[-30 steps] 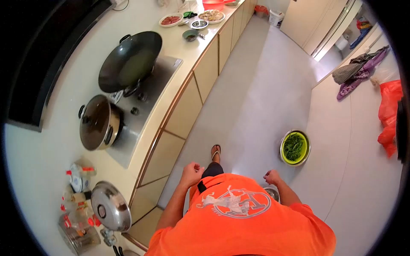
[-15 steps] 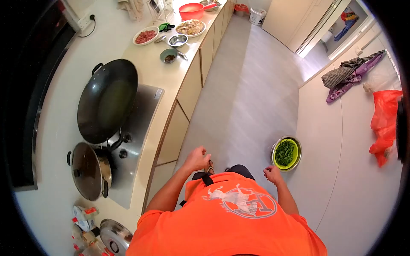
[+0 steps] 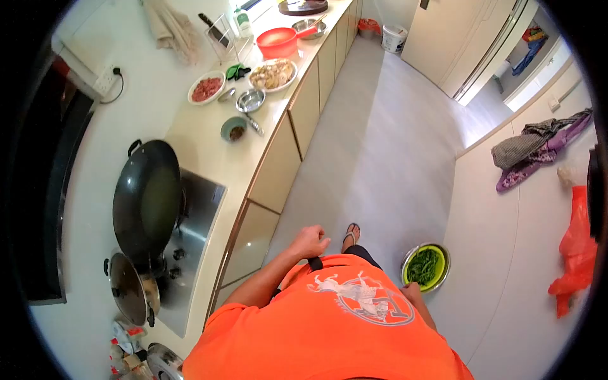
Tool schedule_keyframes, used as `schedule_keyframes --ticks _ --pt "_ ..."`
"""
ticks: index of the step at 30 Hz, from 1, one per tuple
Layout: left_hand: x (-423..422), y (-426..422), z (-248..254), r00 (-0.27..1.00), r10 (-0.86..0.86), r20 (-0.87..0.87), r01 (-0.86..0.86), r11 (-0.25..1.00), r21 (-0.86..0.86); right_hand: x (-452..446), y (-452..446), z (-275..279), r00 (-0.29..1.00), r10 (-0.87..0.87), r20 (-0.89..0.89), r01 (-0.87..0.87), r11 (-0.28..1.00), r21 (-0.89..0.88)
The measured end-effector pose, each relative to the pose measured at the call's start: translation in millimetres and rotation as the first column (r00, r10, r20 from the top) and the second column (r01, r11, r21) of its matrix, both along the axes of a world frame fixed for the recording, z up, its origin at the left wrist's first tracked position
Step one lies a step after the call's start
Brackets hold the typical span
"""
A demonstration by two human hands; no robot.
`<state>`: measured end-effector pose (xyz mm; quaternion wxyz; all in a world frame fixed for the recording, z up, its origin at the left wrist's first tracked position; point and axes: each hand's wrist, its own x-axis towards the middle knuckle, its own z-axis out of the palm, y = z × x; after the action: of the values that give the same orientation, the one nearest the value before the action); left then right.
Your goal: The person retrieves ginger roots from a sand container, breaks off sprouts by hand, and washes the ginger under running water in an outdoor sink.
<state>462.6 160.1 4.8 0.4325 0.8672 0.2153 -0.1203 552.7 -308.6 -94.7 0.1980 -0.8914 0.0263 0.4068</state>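
Observation:
My left hand (image 3: 310,241) hangs in front of my orange shirt, fingers loosely curled and holding nothing I can see. Low on the right, my right hand (image 3: 412,292) also looks curled, its fingertips partly hidden. It overlaps the near rim of a metal basin (image 3: 447,266) in view; whether it touches the rim I cannot tell. Inside the basin sits a yellow-green colander (image 3: 439,271) with leafy green vegetables (image 3: 423,266). What the basin rests on is hidden.
Left counter: a large black wok (image 3: 147,196) on the stove, a lidded pot (image 3: 130,288), raw meat (image 3: 206,89), a plate of pale food pieces (image 3: 272,75) and a red pan (image 3: 277,43). A red bag (image 3: 575,240) and cloths (image 3: 538,149) hang along the right wall. Ahead stands a bucket (image 3: 394,39).
The view has shifted forward, so the wok, the counter dishes and the basin appear lower. A sandalled foot now shows ahead of me. My right hand has dropped lower in view, beside the basin.

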Motion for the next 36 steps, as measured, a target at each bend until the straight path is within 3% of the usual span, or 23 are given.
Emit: schedule_keyframes --ticks 2,5,8,15,16,19,20,23,26,29,31,34,36 --pt "44 2 11 1.0 -0.024 0.019 0.024 1.0 -0.002 52 12 -11 0.998 -0.031 0.052 0.029 0.998 0.048" --pt "101 -7 3 0.999 -0.004 0.047 0.003 0.999 0.036 130 21 -25 0.98 0.056 0.189 -0.074 0.993 0.093" --pt "156 -8 19 0.994 -0.041 0.098 0.032 0.995 0.092 201 30 -33 0.97 -0.003 0.244 -0.054 0.972 0.227" --pt "229 15 19 0.999 0.029 0.039 -0.027 0.999 -0.039 289 48 -46 0.986 -0.02 0.168 -0.009 0.985 0.17" --pt "237 19 15 0.998 0.06 0.026 -0.059 0.997 -0.057 295 37 -76 0.982 0.024 0.19 -0.055 0.986 0.156" --pt "265 37 4 0.995 0.097 0.001 -0.097 0.994 -0.06 312 44 -79 0.992 0.092 0.089 -0.1 0.991 0.085" --pt "277 44 -1 0.994 0.106 0.001 -0.105 0.993 -0.054 318 49 -78 1.0 0.027 0.016 -0.028 0.997 0.076" --pt "328 68 -2 0.992 0.129 0.008 -0.129 0.99 -0.06 359 39 -132 0.988 0.144 0.059 -0.145 0.989 0.018" --pt "380 95 -17 0.992 0.128 -0.021 -0.128 0.991 -0.032 415 112 -28 0.987 0.16 0.016 -0.16 0.987 -0.013" --pt "441 124 24 0.992 0.125 -0.029 -0.127 0.988 -0.088 480 162 14 0.985 0.163 0.054 -0.163 0.987 -0.006" --pt "473 145 27 0.991 0.128 0.038 -0.125 0.989 -0.078 531 178 -2 0.993 0.111 0.044 -0.115 0.99 0.085" --pt "497 166 -6 0.985 0.155 0.073 -0.152 0.987 -0.047 566 197 -24 1.0 -0.007 0.015 0.004 0.984 0.177" --pt "519 191 -3 0.965 0.221 0.14 -0.221 0.975 -0.018 610 231 -10 1.0 -0.011 0.015 0.008 0.981 0.195"
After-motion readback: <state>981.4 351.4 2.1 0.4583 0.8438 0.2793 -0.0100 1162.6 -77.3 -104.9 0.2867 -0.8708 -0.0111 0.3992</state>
